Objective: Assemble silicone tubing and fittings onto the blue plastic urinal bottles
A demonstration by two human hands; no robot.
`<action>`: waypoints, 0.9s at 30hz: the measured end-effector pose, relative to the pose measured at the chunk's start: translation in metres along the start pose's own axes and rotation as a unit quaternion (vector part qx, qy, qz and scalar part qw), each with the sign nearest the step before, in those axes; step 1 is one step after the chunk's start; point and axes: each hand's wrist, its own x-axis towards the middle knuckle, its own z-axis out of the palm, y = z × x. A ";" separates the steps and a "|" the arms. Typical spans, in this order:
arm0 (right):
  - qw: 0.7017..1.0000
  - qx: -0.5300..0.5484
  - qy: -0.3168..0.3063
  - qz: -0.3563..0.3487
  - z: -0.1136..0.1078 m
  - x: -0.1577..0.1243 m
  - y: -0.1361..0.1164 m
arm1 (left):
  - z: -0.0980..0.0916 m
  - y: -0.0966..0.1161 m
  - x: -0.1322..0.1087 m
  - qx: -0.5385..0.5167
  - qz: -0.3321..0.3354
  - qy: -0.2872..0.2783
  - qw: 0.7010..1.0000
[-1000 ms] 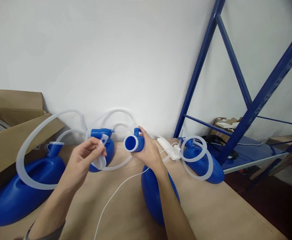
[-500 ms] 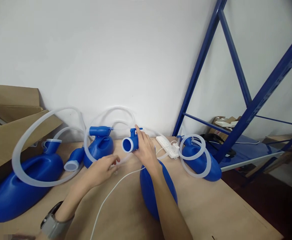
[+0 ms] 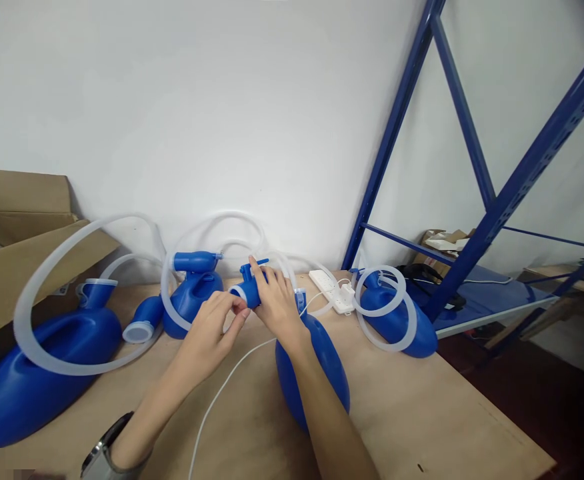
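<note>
My right hand (image 3: 273, 301) is wrapped round a blue plastic spout fitting (image 3: 250, 291) with a white rim and a small lever on top. At the white rim, the thumb and fingers of my left hand (image 3: 218, 327) are pinched together. Under my right forearm lies a blue plastic bottle (image 3: 322, 353), partly hidden by the arm. Behind the hands, clear hoses curve along the wall. To the left sits another blue bottle (image 3: 188, 303) with a blue cylinder (image 3: 195, 261) on top, close by a loose blue tube piece (image 3: 145, 320) with a white rim.
A large blue bottle (image 3: 47, 373) with a looped clear hose (image 3: 22, 313) lies at the left, beside an open cardboard box (image 3: 32, 267). A white power strip (image 3: 333, 293), a thin white cable (image 3: 222, 387) and another hosed bottle (image 3: 417, 333) are rightward. A blue metal rack (image 3: 392, 127) stands at right.
My left hand has moved right and up to the rim of the spout fitting. My right hand, holding the fitting, has shifted slightly left. The view has turned a little.
</note>
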 end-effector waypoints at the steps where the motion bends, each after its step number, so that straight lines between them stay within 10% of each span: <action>1: 1.000 0.001 0.000 0.003 -0.001 0.000 0.000 | 0.000 0.002 0.000 -0.011 -0.015 0.011 1.000; 12: 1.000 0.006 -0.021 -0.012 0.008 0.000 0.004 | 0.006 0.002 0.000 -0.047 -0.087 -0.032 0.995; 27: 0.994 0.069 -0.044 -0.069 -0.007 -0.001 0.003 | 0.003 0.009 -0.003 0.027 -0.004 -0.024 0.999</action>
